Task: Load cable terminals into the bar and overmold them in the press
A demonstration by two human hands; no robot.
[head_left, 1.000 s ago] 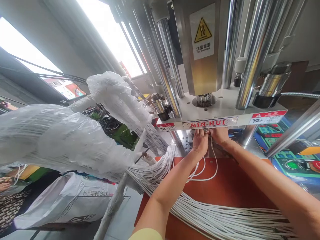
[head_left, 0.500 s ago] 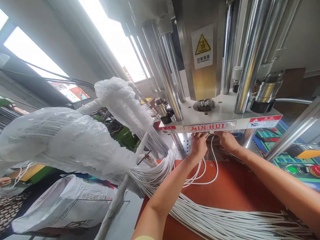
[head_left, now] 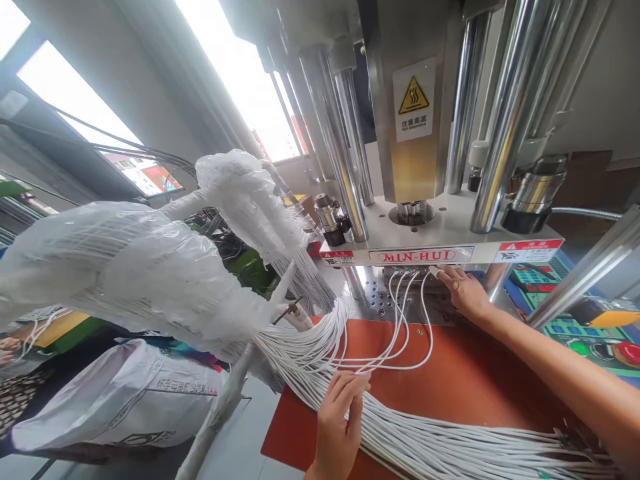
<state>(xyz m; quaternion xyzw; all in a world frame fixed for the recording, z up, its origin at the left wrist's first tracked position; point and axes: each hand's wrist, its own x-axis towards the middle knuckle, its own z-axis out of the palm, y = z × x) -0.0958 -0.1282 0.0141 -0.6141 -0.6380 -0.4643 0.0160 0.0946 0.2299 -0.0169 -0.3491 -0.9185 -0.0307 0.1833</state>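
My right hand (head_left: 465, 291) reaches under the press plate, its fingers stretched along the metal mould block (head_left: 393, 281). A white covering wraps one fingertip, which rests beside the end of a white cable (head_left: 429, 327); no grip on it shows. Several cable ends sit side by side in the block, their cables looping down over the reddish-brown board (head_left: 465, 363). Nearer to me, my left hand (head_left: 340, 417) hovers at the thick bundle of white cables (head_left: 425, 433), fingers bent and thumb apart, with nothing visible in it.
Above my right hand is the press plate (head_left: 350, 257), between chrome columns (head_left: 507, 127). A hot-surface label (head_left: 414, 100) marks the ram. Plastic-wrapped cables (head_left: 115, 267) hang over a rack at left, above a white sack (head_left: 125, 400). Control buttons (head_left: 627, 353) are at right.
My left hand has left the mould block and come back toward me to the cable bundle. My right hand stays at the block. Cable ends in the block are now uncovered.
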